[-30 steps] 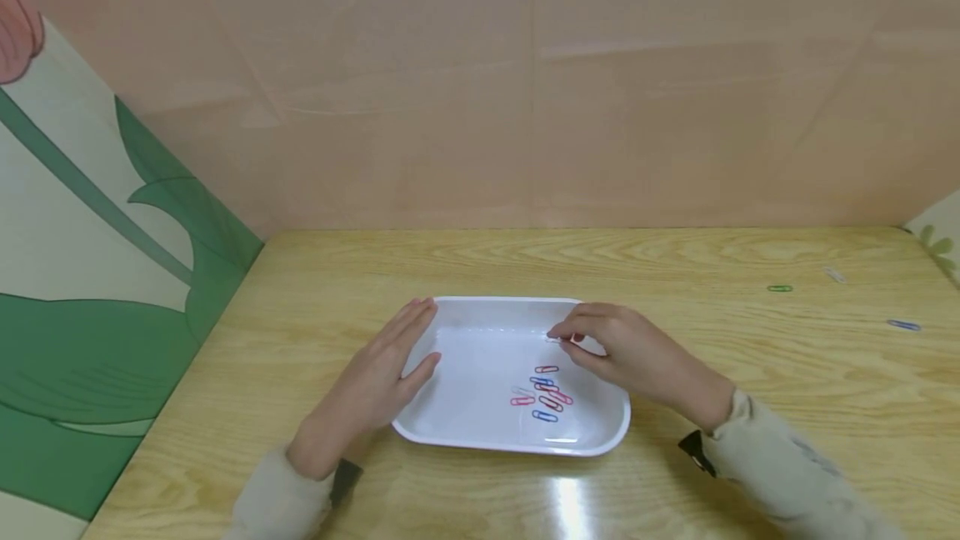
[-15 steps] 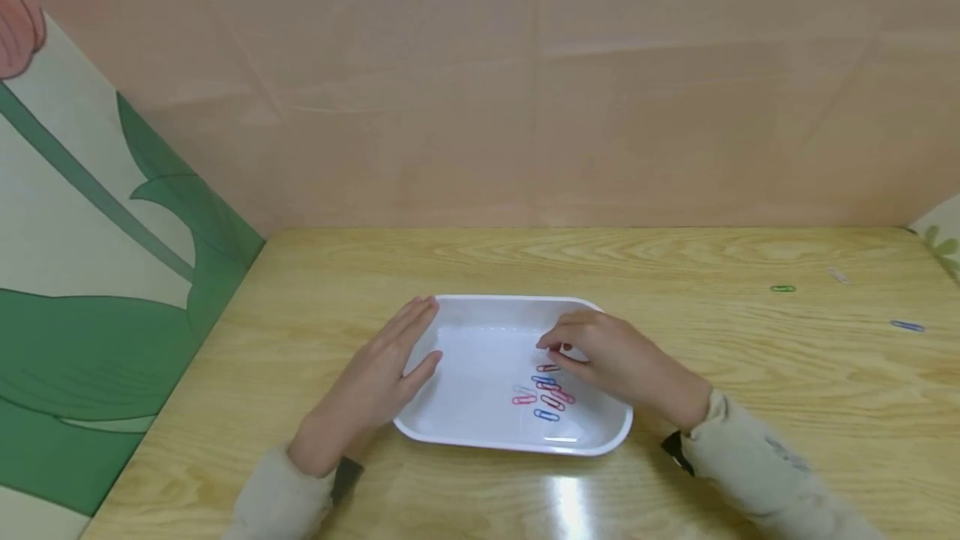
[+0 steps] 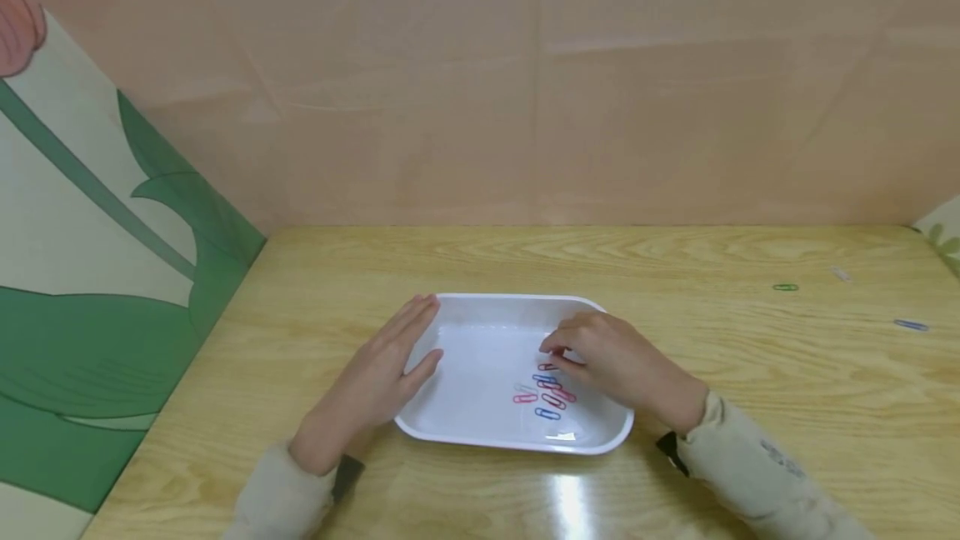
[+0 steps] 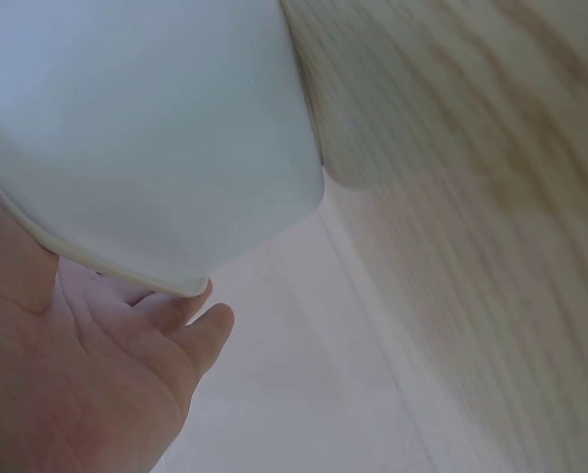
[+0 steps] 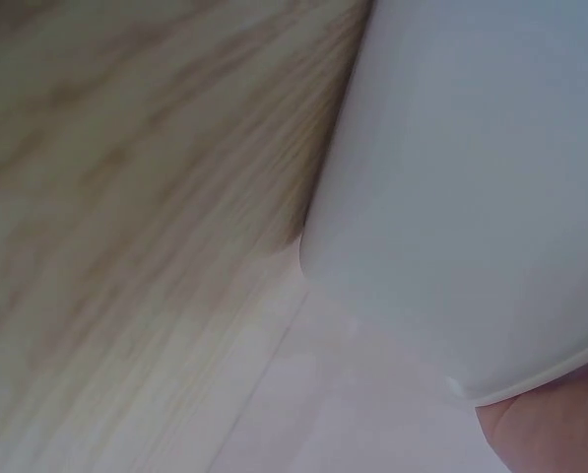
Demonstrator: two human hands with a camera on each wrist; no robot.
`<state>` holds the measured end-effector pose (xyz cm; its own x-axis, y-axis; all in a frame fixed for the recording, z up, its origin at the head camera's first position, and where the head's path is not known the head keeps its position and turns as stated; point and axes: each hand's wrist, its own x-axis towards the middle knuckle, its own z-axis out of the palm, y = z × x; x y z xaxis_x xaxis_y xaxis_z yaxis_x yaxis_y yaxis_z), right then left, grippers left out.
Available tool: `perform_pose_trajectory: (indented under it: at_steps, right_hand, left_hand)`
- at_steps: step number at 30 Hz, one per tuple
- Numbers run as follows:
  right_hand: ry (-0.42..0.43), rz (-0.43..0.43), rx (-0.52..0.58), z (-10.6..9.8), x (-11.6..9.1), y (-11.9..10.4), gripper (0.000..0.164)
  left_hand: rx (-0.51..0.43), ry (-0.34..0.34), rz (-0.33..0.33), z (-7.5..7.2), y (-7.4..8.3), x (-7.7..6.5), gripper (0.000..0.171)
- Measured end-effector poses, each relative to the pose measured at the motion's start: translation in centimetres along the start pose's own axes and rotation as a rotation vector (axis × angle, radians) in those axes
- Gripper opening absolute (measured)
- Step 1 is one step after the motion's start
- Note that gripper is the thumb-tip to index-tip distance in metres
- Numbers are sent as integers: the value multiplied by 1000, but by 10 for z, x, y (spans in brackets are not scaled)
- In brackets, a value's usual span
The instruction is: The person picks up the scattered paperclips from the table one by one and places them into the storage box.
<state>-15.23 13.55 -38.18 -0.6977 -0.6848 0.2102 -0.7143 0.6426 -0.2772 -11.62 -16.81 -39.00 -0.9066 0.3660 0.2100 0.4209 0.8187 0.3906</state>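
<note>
Right hand [image 3: 611,357] is curled, pinch can't be told, left hand [image 3: 378,369] is spread at the white tray [image 3: 472,377], but the right has been shifted nearer the paper clips [image 3: 547,386] inside, centring work there.

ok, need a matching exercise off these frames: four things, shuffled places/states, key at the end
Things
1. left hand
2. right hand
3. green paper clip
4. tray

Places/states
A. lying on the table, right of the tray
B. white, with several paper clips inside
C. over the tray's right side, fingers bent
D. at the tray's left side, thumb spread from the fingers

Pairs: 1-D, 2-C, 3-A, 4-B
</note>
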Motion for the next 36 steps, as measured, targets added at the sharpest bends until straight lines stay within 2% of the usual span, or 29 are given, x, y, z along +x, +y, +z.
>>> perform_pose_trajectory:
  at_steps: [9,19,27,36]
  right_hand:
    - [6,11,-13,1,-1,0,14]
    - [21,5,-6,4,-2,1,13]
    - [16,-6,53,1,0,1,12]
    - [26,22,94,-4,-3,0,14]
  left_hand:
    - [0,-15,-13,0,2,1,63]
    - [-2,-6,6,1,1,2,63]
    - [8,-15,-16,-1,1,1,63]
    - [7,-17,-11,-1,0,0,63]
